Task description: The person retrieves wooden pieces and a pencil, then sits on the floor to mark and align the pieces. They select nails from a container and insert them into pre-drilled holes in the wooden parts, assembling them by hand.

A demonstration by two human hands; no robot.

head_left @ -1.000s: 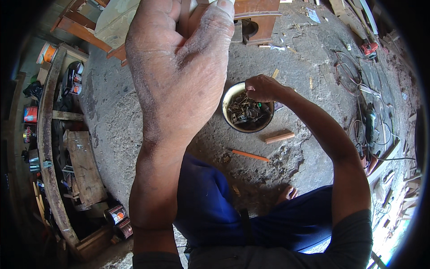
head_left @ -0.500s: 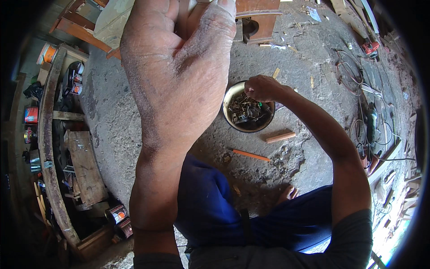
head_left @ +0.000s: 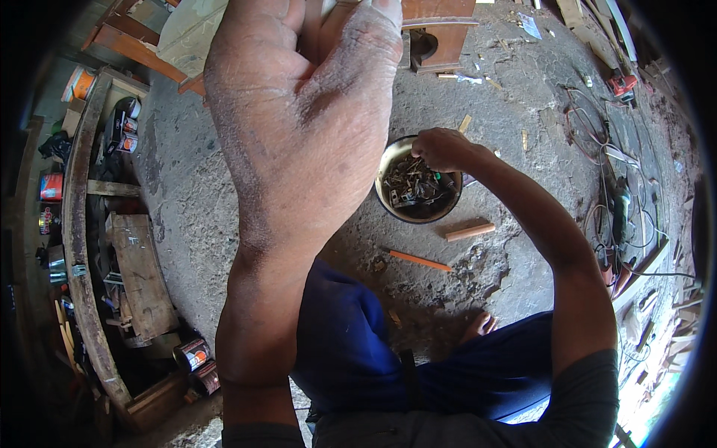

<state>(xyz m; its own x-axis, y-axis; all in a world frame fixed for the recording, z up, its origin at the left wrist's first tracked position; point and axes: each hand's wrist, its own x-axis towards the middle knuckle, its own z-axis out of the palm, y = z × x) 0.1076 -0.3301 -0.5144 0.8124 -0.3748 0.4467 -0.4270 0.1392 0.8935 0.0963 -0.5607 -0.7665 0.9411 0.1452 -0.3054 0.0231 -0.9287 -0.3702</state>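
Observation:
My left hand [head_left: 306, 134] is raised close in front of me, its back dusted pale. Its fingers curl inward at the top edge, and a bit of something pale shows beside the thumb, too cut off to name. On the ground ahead is a round metal bowl [head_left: 383, 196] with a dark rim, holding a heap of small metal hardware [head_left: 418, 187], screws and fittings by the look of them. Over the bowl's far right rim reaches my right hand [head_left: 447, 149], fingers bent down and pinched together; whatever lies between the fingertips is hidden.
An orange pencil-like stick [head_left: 420, 260] and a short wood piece [head_left: 470, 232] lie near the bowl. A wooden frame [head_left: 78, 224] with cans stands left. At right are a red drill [head_left: 621, 84], an angle grinder [head_left: 621, 205] and tangled cords. Wooden furniture [head_left: 448, 41] stands ahead.
The view has shifted slightly, so most things sit a little differently in it. My right hand stays at the bowl and my left stays raised, with little visible movement.

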